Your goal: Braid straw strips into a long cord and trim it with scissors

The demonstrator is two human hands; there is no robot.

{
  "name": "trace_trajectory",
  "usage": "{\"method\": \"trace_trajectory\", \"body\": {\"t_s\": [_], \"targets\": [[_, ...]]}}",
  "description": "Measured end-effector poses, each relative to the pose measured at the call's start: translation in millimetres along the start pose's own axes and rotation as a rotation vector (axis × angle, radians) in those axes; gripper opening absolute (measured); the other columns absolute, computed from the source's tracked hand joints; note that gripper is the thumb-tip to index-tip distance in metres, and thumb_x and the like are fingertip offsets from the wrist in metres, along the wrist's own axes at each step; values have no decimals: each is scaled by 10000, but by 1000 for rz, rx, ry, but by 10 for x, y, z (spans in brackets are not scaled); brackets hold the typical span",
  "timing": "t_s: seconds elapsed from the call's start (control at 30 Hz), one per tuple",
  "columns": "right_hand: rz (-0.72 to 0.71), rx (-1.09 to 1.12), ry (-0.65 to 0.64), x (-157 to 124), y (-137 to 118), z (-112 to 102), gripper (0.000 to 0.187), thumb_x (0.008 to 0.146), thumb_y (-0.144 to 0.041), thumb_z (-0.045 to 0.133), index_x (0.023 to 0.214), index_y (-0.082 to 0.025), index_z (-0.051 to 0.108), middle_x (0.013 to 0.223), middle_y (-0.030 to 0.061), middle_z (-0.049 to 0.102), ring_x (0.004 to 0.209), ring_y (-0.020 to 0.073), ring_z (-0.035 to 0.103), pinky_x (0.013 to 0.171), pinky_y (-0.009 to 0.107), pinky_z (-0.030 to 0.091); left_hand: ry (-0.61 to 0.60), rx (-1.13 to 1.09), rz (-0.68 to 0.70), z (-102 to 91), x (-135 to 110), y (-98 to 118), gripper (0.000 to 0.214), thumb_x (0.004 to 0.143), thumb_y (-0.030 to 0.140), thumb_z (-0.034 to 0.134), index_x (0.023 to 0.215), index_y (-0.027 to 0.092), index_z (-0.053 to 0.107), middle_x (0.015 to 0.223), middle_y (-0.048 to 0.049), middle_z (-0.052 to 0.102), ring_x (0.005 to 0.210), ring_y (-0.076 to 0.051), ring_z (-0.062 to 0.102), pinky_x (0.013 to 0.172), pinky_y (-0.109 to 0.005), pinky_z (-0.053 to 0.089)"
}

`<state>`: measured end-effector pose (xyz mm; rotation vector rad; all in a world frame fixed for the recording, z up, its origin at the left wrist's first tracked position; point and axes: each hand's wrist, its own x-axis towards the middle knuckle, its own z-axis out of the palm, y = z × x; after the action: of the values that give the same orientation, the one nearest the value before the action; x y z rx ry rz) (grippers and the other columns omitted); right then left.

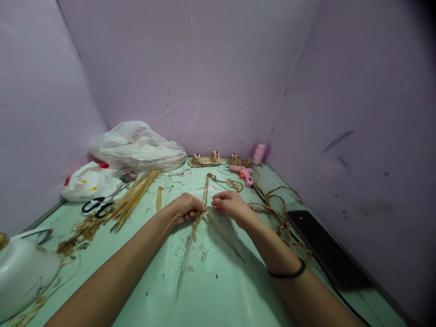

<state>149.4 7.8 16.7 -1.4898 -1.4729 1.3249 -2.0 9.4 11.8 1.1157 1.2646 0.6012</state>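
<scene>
A thin braided cord (pixel 206 190) of tan plant fibre runs toward me on the green tabletop, its far end bent near the back. My left hand (pixel 189 209) pinches the braid where it divides into loose strands. One pale strand (pixel 186 261) hangs down from that pinch toward the front. Another strand (pixel 226 234), smeared by motion, slants below my right hand (pixel 231 204). The fingers of my right hand are bent and slightly apart beside the braid, with nothing visible between them.
Black-handled scissors (pixel 98 206) and flat dry strips (pixel 136 200) lie left, near a white pot-like object (pixel 27 277). Plastic bags (pixel 136 145) sit behind. A pink glue gun (pixel 243 174), thread spool (pixel 259 153), coiled braid (pixel 281 213) and dark phone-like slab (pixel 327 250) are right.
</scene>
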Motion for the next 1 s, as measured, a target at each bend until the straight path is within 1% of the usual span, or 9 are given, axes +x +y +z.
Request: {"method": "trace_trajectory", "body": {"t_s": [0.13, 0.23, 0.3, 0.53, 0.67, 0.73, 0.8, 0.9, 1.0], "targets": [[162, 170, -163, 6, 58, 135, 127, 652, -107, 495, 534, -115, 542, 401, -19, 468, 349, 51, 379, 356, 160, 280, -8, 37, 17, -11, 27, -44, 99, 477, 214, 551, 502, 120, 527, 370, 47, 393, 314, -25, 270, 318, -169, 113], [139, 97, -116, -4, 85, 171, 150, 606, -115, 501, 457, -127, 498, 313, -69, 340, 289, 25, 221, 315, 174, 130, 4, 119, 33, -12, 47, -69, 102, 495, 216, 549, 522, 117, 556, 356, 50, 381, 312, -36, 270, 317, -176, 124], [130, 87, -104, -2, 98, 163, 141, 587, -128, 493, 447, -139, 476, 306, -81, 317, 284, 24, 199, 321, 186, 104, 35, 182, 51, -14, 46, -60, 102, 500, 216, 554, 526, 118, 566, 345, 51, 372, 314, -44, 280, 322, -183, 141], [94, 86, -90, 9, 161, 182, 63, 557, -152, 498, 498, -137, 515, 352, -72, 394, 303, 28, 229, 348, 203, 117, 189, 514, 4, -4, -108, 114, 107, 521, 211, 570, 460, 126, 549, 338, 27, 393, 335, -73, 322, 376, -212, 211], [61, 162, -58, -14, 173, 227, 49, 539, -127, 491, 502, -139, 521, 328, -85, 358, 315, 33, 232, 367, 199, 149, 330, 758, 99, 241, -225, 81, 63, 536, 187, 569, 501, 134, 574, 435, -23, 481, 462, -138, 459, 456, -227, 282], [56, 228, -32, -27, 171, 242, 44, 518, -107, 493, 498, -139, 516, 349, -77, 395, 334, 36, 277, 383, 192, 193, 456, 855, 159, 411, -265, 13, 27, 537, 162, 570, 546, 143, 587, 521, -58, 527, 560, -181, 516, 501, -238, 307], [63, 282, -24, -28, 173, 250, 47, 508, -98, 493, 499, -136, 520, 384, -60, 447, 362, 46, 335, 403, 190, 236, 498, 876, 217, 526, -295, -29, 51, 527, 128, 580, 571, 152, 591, 566, -73, 545, 623, -202, 541, 538, -241, 324], [79, 337, -36, 1, 202, 250, 44, 511, -105, 494, 510, -139, 522, 396, -55, 459, 371, 54, 352, 409, 192, 249, 421, 863, 244, 482, -325, 36, 39, 525, 153, 609, 520, 156, 570, 511, -53, 526, 591, -187, 535, 525, -232, 322], [58, 398, -79, 44, 253, 251, 34, 517, -121, 519, 499, -146, 504, 385, -63, 425, 368, 47, 322, 406, 191, 233, 281, 761, 120, 239, -321, 189, 219, 607, 308, 580, 468, 141, 556, 394, -27, 477, 437, -139, 475, 449, -226, 298]]}}
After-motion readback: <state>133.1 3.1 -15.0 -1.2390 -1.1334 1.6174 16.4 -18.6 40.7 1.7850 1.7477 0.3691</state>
